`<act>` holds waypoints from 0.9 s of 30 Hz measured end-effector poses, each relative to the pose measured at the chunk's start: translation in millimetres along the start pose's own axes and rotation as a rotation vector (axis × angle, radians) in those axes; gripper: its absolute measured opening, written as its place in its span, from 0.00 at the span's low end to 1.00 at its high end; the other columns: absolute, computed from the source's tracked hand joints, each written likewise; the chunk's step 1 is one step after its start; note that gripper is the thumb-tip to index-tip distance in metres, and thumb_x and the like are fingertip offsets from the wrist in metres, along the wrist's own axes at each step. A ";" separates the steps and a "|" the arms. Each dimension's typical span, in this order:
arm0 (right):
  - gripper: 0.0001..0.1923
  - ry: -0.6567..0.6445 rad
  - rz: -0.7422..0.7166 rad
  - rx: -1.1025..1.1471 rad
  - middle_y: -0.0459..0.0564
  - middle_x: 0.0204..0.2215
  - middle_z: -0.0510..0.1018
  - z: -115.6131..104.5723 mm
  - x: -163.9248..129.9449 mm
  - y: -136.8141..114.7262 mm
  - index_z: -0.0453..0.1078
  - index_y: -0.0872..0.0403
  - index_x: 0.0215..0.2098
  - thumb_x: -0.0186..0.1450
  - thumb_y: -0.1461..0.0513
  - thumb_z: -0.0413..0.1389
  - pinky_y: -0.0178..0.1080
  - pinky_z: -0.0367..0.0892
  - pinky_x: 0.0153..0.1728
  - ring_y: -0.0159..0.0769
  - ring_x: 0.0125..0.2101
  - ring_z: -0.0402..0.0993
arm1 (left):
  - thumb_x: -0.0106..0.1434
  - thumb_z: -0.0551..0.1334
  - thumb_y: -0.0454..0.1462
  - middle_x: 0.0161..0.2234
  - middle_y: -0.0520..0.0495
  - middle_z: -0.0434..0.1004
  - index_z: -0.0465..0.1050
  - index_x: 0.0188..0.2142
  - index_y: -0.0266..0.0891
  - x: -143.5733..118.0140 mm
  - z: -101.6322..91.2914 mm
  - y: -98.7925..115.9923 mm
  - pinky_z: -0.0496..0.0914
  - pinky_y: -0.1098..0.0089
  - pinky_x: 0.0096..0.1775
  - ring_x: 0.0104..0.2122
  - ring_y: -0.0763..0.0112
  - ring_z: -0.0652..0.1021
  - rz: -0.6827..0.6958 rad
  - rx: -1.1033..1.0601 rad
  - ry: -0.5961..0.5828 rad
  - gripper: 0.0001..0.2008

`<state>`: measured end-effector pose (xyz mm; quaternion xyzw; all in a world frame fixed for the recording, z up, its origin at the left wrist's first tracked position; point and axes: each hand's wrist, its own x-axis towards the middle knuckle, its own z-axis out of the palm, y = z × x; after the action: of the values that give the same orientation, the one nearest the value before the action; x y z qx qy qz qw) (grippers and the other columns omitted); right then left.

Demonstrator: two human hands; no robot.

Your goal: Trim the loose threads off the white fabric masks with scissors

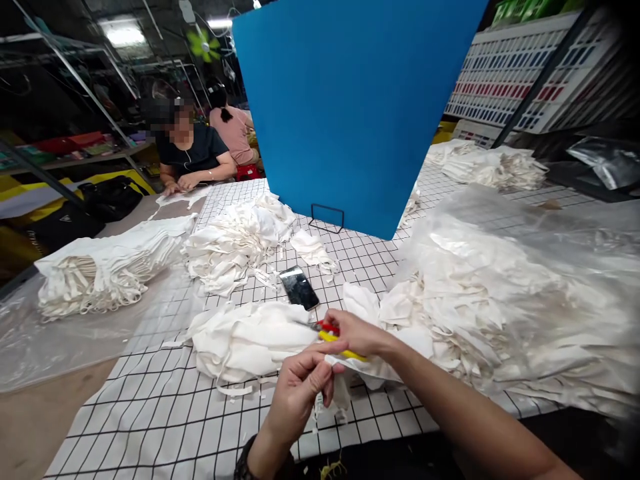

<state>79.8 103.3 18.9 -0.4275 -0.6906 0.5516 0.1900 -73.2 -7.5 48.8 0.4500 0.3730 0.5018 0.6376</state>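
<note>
Beside plastic-wrapped cloth pile (pixel 500 300), right hand (pixel 357 333) grips snips (pixel 333 333), left hand (pixel 300 387) cloth (pixel 345 380)

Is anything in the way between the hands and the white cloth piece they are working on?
Nothing visible is in the way. The left hand pinches the white cloth piece directly, and the right hand, holding yellow-and-red snips, rests right above it. The phone lies apart, farther back.

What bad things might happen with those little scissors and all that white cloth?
1. The snips in the right hand point toward the left hand, which pinches the white cloth piece close by, so a fingertip might get nicked.
2. The phone lies among loose cloth piles; it might get buried or knocked.
</note>
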 end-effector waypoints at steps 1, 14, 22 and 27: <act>0.15 0.032 0.014 0.014 0.42 0.27 0.71 -10.2 -5.1 2.5 0.63 0.53 0.31 0.51 0.61 0.65 0.33 0.62 0.27 0.31 0.27 0.66 | 0.65 0.61 0.42 0.42 0.40 0.77 0.80 0.34 0.36 1.7 -1.0 -5.0 0.64 0.74 0.23 0.17 0.82 0.66 -0.021 -0.073 0.026 0.12; 0.21 0.242 0.113 -0.384 0.45 0.30 0.72 -33.3 -116.4 -29.7 0.61 0.49 0.35 0.54 0.51 0.65 0.37 0.61 0.29 0.35 0.28 0.66 | 0.69 0.57 0.38 0.28 0.50 0.68 0.76 0.36 0.39 22.3 10.5 -14.2 0.67 0.71 0.32 0.27 0.72 0.74 0.146 0.415 0.096 0.10; 0.19 0.261 0.093 -0.457 0.45 0.31 0.74 -30.8 -113.3 -26.9 0.61 0.49 0.35 0.54 0.52 0.64 0.37 0.62 0.30 0.37 0.29 0.69 | 0.69 0.54 0.35 0.30 0.49 0.68 0.73 0.36 0.40 19.5 11.5 -12.6 0.67 0.72 0.31 0.28 0.72 0.73 0.248 0.555 0.047 0.09; 0.17 0.267 0.033 -0.467 0.46 0.30 0.74 -27.4 -112.8 -29.5 0.62 0.50 0.35 0.55 0.54 0.63 0.37 0.61 0.29 0.36 0.28 0.68 | 0.69 0.54 0.35 0.29 0.48 0.69 0.73 0.36 0.40 18.0 10.2 -12.8 0.67 0.71 0.32 0.29 0.70 0.73 0.253 0.619 0.026 0.09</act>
<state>152.1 28.7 78.5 -0.5398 -0.7609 0.3192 0.1667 -55.8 6.9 39.4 0.6587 0.4571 0.4454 0.3985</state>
